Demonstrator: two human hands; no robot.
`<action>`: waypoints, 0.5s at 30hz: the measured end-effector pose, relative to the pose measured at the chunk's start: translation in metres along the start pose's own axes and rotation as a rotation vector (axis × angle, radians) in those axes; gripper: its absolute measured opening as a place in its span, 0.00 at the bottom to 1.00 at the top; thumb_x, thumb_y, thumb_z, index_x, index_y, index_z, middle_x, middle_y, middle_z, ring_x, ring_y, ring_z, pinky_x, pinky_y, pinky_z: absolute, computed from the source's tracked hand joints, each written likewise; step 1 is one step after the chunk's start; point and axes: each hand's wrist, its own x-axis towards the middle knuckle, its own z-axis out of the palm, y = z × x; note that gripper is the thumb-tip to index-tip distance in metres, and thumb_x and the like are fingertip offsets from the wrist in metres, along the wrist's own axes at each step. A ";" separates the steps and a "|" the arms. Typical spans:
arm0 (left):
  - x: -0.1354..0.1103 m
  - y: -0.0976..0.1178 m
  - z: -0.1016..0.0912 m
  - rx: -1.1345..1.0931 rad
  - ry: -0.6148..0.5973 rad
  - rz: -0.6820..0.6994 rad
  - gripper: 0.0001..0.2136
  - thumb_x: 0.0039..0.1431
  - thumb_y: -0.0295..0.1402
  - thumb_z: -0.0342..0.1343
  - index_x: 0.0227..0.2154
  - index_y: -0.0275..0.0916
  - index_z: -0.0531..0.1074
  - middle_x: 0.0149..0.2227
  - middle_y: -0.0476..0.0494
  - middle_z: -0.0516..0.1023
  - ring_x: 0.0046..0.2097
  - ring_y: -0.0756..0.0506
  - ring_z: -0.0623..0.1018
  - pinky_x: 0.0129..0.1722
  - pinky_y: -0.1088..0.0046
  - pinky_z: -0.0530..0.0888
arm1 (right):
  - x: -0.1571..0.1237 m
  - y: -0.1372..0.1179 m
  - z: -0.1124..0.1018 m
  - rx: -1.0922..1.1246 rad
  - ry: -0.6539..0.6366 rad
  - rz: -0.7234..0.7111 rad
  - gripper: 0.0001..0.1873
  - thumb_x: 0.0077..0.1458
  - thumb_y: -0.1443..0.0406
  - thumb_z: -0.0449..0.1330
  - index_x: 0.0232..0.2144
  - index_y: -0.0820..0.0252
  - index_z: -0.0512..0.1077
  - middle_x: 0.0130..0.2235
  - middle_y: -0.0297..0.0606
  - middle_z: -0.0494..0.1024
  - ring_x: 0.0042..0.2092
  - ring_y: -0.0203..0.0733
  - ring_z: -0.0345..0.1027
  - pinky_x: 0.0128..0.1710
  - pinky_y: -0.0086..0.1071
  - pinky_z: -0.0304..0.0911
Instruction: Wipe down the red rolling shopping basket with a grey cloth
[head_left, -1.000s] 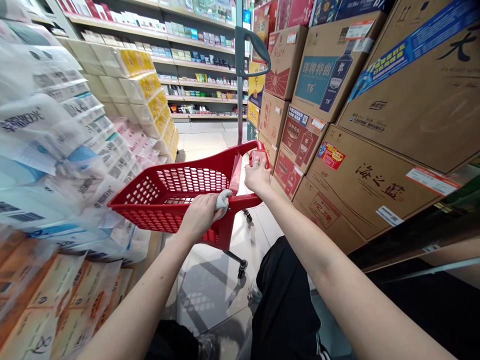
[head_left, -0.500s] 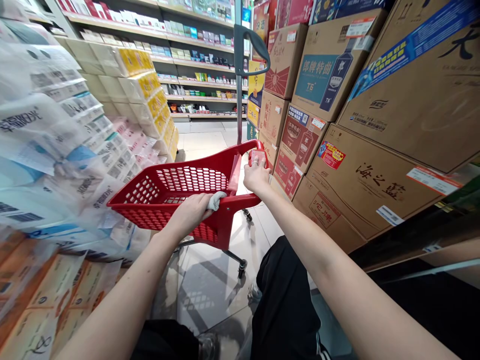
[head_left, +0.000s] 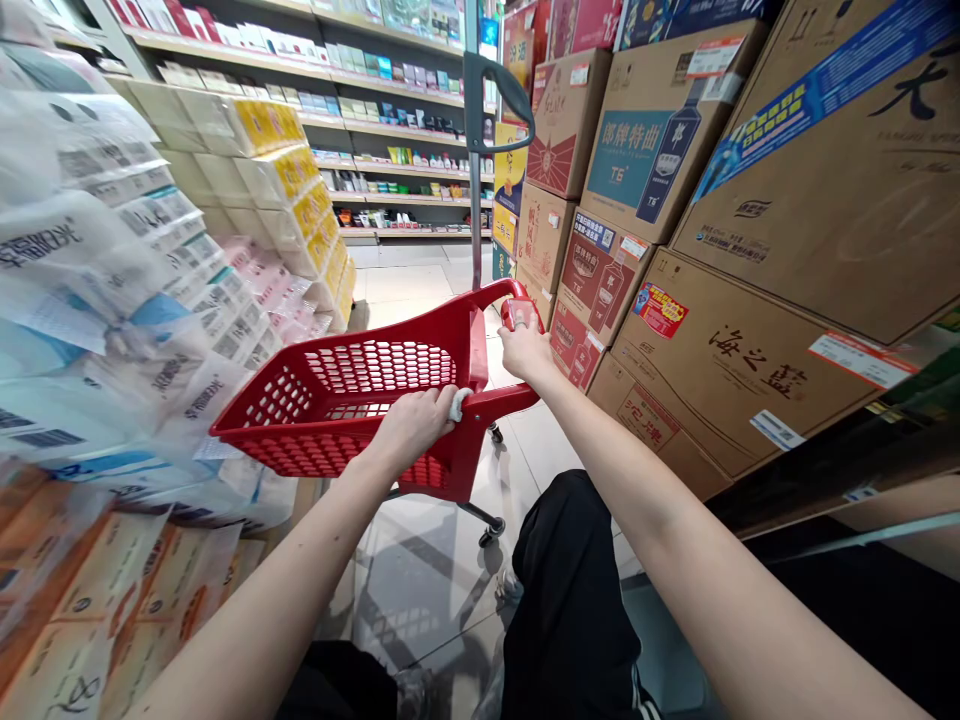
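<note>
A red plastic shopping cart stands before me, its slotted basket pointing left. My left hand is closed on a small whitish cloth, pressed to the top rim of the basket's near side, close to where the handle frame begins. At the handle end, my right hand is wrapped round the red handle; its fingertips are partly hidden. Nothing shows inside the part of the basket I can see.
Stacked cardboard cartons line the right side. Packs of wrapped tissue and plastic-wrapped paper rolls rise at left. Beyond the cart stands a grey pole with a dark loop handle. Stocked shelves form the background.
My left hand has slid right along the rim with the cloth, towards the handle. The cart's handle end and my right hand have shifted slightly right, and the near wheel has swivelled.
</note>
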 end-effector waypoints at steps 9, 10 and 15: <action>0.006 0.010 0.004 -0.188 0.010 0.007 0.10 0.63 0.34 0.51 0.46 0.39 0.64 0.38 0.41 0.78 0.38 0.41 0.79 0.33 0.68 0.69 | 0.005 0.029 0.001 0.032 0.022 -0.091 0.27 0.61 0.68 0.51 0.61 0.45 0.65 0.72 0.43 0.47 0.71 0.60 0.38 0.57 0.59 0.59; 0.005 0.009 0.005 -0.189 0.011 0.011 0.10 0.63 0.34 0.50 0.45 0.39 0.64 0.39 0.41 0.78 0.38 0.41 0.79 0.33 0.68 0.69 | 0.005 0.029 0.001 0.035 0.024 -0.092 0.27 0.61 0.68 0.51 0.61 0.46 0.66 0.72 0.43 0.47 0.71 0.60 0.38 0.57 0.59 0.59; 0.000 -0.005 0.009 -0.159 -0.036 -0.011 0.09 0.63 0.34 0.50 0.44 0.39 0.65 0.39 0.40 0.78 0.38 0.41 0.79 0.31 0.70 0.68 | 0.005 0.028 0.000 0.048 0.024 -0.084 0.26 0.61 0.67 0.51 0.61 0.47 0.66 0.71 0.45 0.50 0.70 0.61 0.40 0.57 0.60 0.59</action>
